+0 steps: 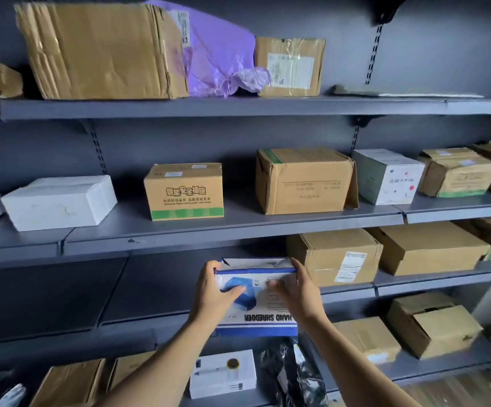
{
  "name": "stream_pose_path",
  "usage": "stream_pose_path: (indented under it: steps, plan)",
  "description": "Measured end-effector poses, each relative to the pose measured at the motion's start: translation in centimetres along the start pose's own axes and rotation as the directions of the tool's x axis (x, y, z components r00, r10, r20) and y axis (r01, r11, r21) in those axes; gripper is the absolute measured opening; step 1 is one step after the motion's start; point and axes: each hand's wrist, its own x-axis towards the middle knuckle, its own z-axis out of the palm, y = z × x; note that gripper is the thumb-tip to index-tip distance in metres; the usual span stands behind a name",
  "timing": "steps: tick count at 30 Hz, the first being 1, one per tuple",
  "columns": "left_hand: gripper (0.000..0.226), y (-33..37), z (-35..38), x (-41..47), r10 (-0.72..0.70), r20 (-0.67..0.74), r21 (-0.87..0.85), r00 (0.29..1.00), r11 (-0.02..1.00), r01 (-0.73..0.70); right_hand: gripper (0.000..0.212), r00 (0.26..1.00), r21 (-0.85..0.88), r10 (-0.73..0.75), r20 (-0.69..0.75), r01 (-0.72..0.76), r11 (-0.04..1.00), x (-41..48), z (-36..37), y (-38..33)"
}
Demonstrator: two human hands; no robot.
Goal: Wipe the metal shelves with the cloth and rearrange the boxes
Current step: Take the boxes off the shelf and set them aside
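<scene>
Gripping one shredder box (256,320) by its two ends, left hand (212,291) and right hand (297,289).

At lower centre of the frame, the left hand (213,289) and right hand (295,289) grip opposite sides of a white-and-blue box (256,314) printed HAND SHREDDER, before a grey shelf (162,289); a brown carton (335,254) sits just right; a purple bag (218,54) lies at upper centre.
</scene>
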Motion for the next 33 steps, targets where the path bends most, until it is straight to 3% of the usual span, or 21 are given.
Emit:
stream_pose_path:
  steps: [12, 24, 30, 33]
  plan:
    - [0.059, -7.7, 8.7, 8.0, 0.027, -0.063, 0.056, 0.998, 0.998, -0.023, 0.076, 0.996, -0.066, -0.086, -0.023, 0.084, 0.994, 9.9, 6.1, 9.3]
    - [0.055, -9.7, 11.8, 13.9, 0.042, -0.096, 0.05, 0.995, 0.998, -0.037, 0.068, 0.996, -0.083, -0.088, -0.013, 0.087, 0.993, 16.4, 7.8, 10.9]
    - [0.073, -9.5, 10.9, 12.7, 0.007, -0.016, -0.014, 1.0, 1.0, -0.007, 0.104, 0.999, -0.047, 0.031, -0.006, -0.032, 0.998, 15.0, 7.3, 10.5]
    - [0.082, -8.7, 9.3, 10.5, -0.024, 0.004, -0.007, 1.0, 1.0, 0.024, 0.108, 0.996, -0.03, 0.089, -0.029, -0.09, 0.995, 12.4, 6.6, 9.7]
